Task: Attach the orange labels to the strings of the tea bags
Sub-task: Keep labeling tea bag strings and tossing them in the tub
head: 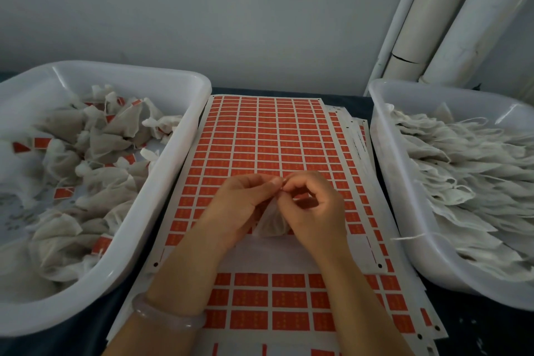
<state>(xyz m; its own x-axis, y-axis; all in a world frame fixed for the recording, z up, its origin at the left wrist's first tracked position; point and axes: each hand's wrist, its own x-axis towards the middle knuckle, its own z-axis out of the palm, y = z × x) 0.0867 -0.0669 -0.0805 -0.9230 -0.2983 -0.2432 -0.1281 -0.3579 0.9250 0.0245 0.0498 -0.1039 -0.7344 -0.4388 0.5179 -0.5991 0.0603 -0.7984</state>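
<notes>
With my left hand point(239, 205) and right hand point(316, 211) both pinching the top of the bag point(271, 224), which hangs between them above the sheet point(260, 139), I should hold the string taut and fold the label squarely over it, though I can make out neither here.

Pale lilac bangle point(169, 317) — smooth, translucent
</notes>
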